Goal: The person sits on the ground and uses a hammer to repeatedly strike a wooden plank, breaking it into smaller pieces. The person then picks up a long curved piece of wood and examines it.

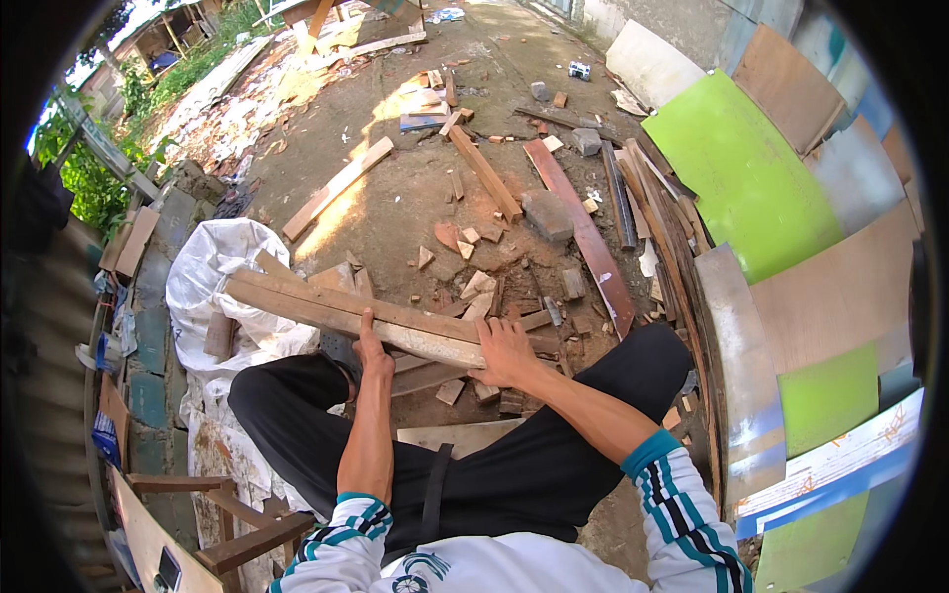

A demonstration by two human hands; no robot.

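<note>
A thick wooden beam [316, 307], brown on top and pale along its near side, lies across in front of my knees. My left hand [372, 348] grips it near the middle from the near side, thumb up along its face. Around its right end my right hand [506, 352] is closed, with the fingers over the top. The beam's left end reaches over a white sack [219, 265]. Beneath and beyond the beam lie several wood offcuts [479, 287], partly hidden by it.
A long reddish plank [581, 227] and a stone block [547, 214] lie ahead to the right. Green and bare sheet panels [736, 173] lean along the right side. A wooden stool frame [247, 544] stands at lower left. Farther off is a loose batten [338, 188].
</note>
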